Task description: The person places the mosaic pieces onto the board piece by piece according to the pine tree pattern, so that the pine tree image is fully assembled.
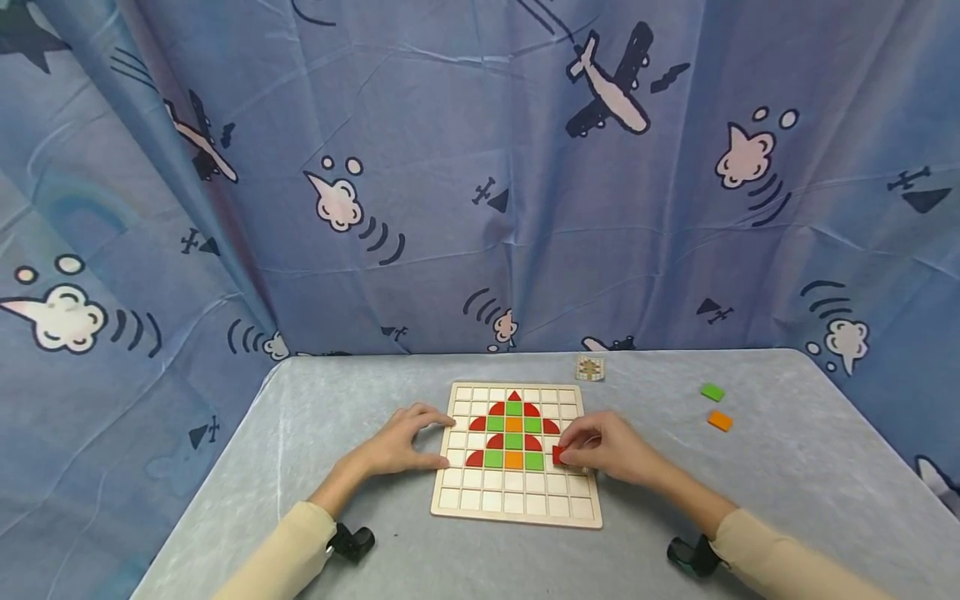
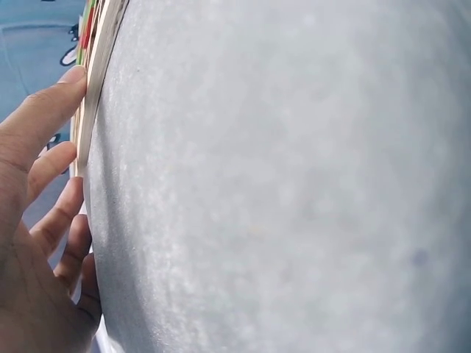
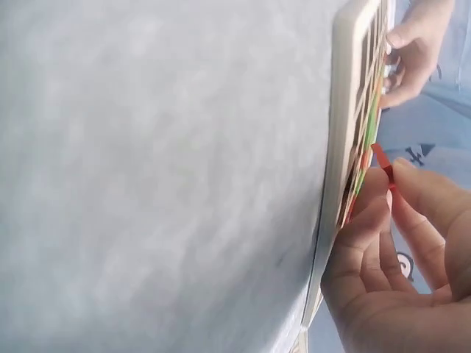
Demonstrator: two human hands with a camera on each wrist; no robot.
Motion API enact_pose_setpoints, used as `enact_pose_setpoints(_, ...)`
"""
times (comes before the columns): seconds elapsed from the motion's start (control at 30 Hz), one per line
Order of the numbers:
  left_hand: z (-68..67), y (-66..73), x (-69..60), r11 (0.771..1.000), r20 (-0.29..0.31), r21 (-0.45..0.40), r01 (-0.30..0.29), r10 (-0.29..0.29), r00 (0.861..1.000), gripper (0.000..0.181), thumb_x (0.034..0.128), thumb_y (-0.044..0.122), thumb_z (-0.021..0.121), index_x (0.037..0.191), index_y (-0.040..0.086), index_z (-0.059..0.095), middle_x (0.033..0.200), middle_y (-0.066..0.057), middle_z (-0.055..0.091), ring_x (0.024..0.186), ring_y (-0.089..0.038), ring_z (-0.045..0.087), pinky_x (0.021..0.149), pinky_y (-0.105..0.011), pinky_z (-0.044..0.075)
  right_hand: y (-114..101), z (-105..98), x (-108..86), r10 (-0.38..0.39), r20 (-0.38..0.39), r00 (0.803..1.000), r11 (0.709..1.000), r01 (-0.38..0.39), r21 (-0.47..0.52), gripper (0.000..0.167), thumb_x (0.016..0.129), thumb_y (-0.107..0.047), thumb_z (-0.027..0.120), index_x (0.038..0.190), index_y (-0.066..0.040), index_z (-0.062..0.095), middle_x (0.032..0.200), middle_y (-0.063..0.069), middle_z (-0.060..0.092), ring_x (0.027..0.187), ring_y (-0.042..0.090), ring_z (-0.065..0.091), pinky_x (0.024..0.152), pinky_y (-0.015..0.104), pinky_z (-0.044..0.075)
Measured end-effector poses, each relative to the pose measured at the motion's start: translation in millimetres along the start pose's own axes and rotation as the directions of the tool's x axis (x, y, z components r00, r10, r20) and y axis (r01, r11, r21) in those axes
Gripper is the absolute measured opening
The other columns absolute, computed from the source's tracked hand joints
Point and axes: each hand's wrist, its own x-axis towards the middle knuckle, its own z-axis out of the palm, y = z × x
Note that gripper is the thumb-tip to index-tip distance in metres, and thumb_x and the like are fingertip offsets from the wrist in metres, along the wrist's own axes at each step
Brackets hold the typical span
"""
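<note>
A square wooden grid board (image 1: 517, 520) lies on the table, with red, green and orange tiles forming a stepped tree shape in its cells. My right hand (image 1: 617, 450) pinches a red tile (image 1: 557, 455) between thumb and finger over the board's right side, level with the lowest filled row. In the right wrist view that red piece (image 3: 382, 157) stands tilted above the board's surface. My left hand (image 1: 396, 443) touches the board's left edge with thumb and fingertips, fingers spread. The left wrist view shows those fingers (image 2: 51, 110) resting along the wooden rim.
A green tile (image 1: 712, 392) and an orange tile (image 1: 720, 421) lie loose on the grey table (image 1: 360, 558), right of the board. Behind the board sits a small patterned card (image 1: 590, 368). A blue curtain (image 1: 450, 183) with airplane prints hangs along the far edge.
</note>
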Motion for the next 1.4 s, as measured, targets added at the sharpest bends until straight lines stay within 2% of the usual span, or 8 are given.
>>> enact_pose_setpoints(0.37,1.7,-3.0,2.2,0.999,-0.021,-0.003,-0.035,0.035,0.999,0.060,0.0833,0.037,0.086,0.135,0.015,0.065,0.136,-0.007,0.053,0.124,-0.033,0.045,0.102,-0.057,0.035,-4,10,6.3,0.019,-0.016,1.000,0.995,-0.021,-0.098,0.008,0.085,-0.001,0.080,0.086,-0.006,0.073,0.076,-0.002,0.065,0.068,0.014,0.057,0.060,0.027,0.049)
enact_pose_setpoints(0.7,0.7,-3.7,2.3,1.000,-0.007,0.009,-0.015,0.015,1.000,0.060,0.0836,0.039,0.085,0.135,0.017,0.064,0.136,-0.005,0.053,0.125,-0.031,0.044,0.103,-0.056,0.035,-10,14,9.8,0.041,-0.022,0.999,0.989,-0.044,-0.143,0.013,0.083,0.003,0.079,0.079,-0.006,0.069,0.068,-0.004,0.059,0.060,0.011,0.053,0.053,0.025,0.044)
enact_pose_setpoints(0.93,0.6,-3.0,1.6,1.000,-0.004,0.001,-0.006,0.006,1.000,0.061,0.0832,0.040,0.085,0.136,0.017,0.064,0.136,-0.005,0.053,0.126,-0.031,0.043,0.104,-0.056,0.034,-14,15,11.0,0.083,0.014,0.996,0.986,-0.080,-0.144,0.014,0.082,0.005,0.076,0.081,-0.006,0.069,0.066,-0.002,0.059,0.059,0.012,0.053,0.051,0.025,0.044)
enact_pose_setpoints(1.4,1.4,-1.2,1.4,1.000,-0.010,-0.010,0.003,-0.003,1.000,0.061,0.0828,0.038,0.086,0.135,0.017,0.065,0.137,-0.005,0.052,0.126,-0.030,0.043,0.104,-0.056,0.034,-14,15,8.6,0.057,0.009,0.998,0.986,-0.055,-0.158,0.016,0.081,0.005,0.078,0.079,-0.008,0.067,0.064,-0.005,0.058,0.059,0.010,0.054,0.056,0.026,0.045)
